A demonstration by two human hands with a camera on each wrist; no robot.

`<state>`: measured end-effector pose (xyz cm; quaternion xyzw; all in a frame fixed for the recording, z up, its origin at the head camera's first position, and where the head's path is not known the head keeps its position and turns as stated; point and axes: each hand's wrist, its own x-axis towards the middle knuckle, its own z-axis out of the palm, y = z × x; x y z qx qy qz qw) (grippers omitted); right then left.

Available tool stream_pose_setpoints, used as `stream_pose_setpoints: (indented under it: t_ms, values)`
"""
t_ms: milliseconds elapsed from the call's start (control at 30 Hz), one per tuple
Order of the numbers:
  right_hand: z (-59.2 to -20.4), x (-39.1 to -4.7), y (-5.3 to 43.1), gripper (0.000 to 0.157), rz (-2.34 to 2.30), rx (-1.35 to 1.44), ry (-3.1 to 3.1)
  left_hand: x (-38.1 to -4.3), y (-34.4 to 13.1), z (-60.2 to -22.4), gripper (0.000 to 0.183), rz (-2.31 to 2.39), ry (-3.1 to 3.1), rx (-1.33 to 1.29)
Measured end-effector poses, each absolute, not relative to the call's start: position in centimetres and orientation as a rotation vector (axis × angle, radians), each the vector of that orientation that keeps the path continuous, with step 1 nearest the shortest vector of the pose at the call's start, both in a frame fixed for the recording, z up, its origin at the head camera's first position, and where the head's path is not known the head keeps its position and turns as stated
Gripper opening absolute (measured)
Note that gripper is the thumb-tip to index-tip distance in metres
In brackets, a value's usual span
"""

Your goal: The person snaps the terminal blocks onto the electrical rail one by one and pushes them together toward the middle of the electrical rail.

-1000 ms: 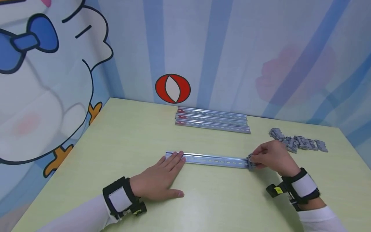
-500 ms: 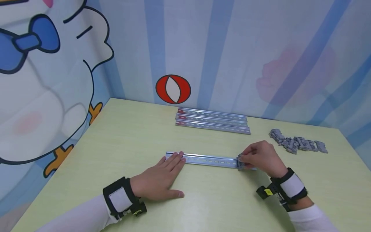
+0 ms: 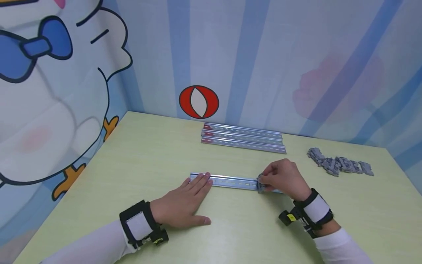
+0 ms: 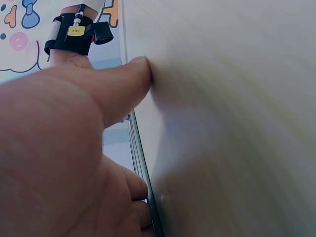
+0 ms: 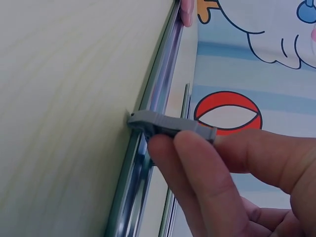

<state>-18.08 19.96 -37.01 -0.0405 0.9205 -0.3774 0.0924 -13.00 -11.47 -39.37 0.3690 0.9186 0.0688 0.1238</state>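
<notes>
A slotted metal DIN rail (image 3: pixel 234 182) lies across the table in front of me. On its left end rests my left hand (image 3: pixel 181 205), palm down with fingers straight and thumb spread apart. My right hand (image 3: pixel 286 178) pinches a small grey plastic DIN-rail end clip (image 3: pixel 260 183) between thumb and fingers. The clip stands upright across the rail, right of its middle. In the right wrist view the grey clip (image 5: pixel 163 122) straddles the rail (image 5: pixel 160 89), one end reaching its near edge. In the left wrist view the left thumb (image 4: pixel 126 81) touches the tabletop.
Three more slotted rails (image 3: pixel 244 138) lie side by side near the back wall, each with a red mark at the left end. A row of several grey clips (image 3: pixel 344 164) lies at the right. A printed cloth wall (image 3: pixel 263 55) borders the table.
My right hand has moved left along the rail with the grey clip, from the rail's right end toward its middle. The left hand has stayed in place.
</notes>
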Motion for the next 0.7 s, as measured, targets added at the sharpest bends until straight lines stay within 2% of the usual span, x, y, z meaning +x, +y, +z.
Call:
stream_pose_setpoints:
  t_ms: [700]
  values:
    - [-37.2, -18.4, 17.1, 0.013, -1.231, -0.191, 2.665, -13.1, -11.6, -39.3, 0.097, 0.203, 2.668, 1.077]
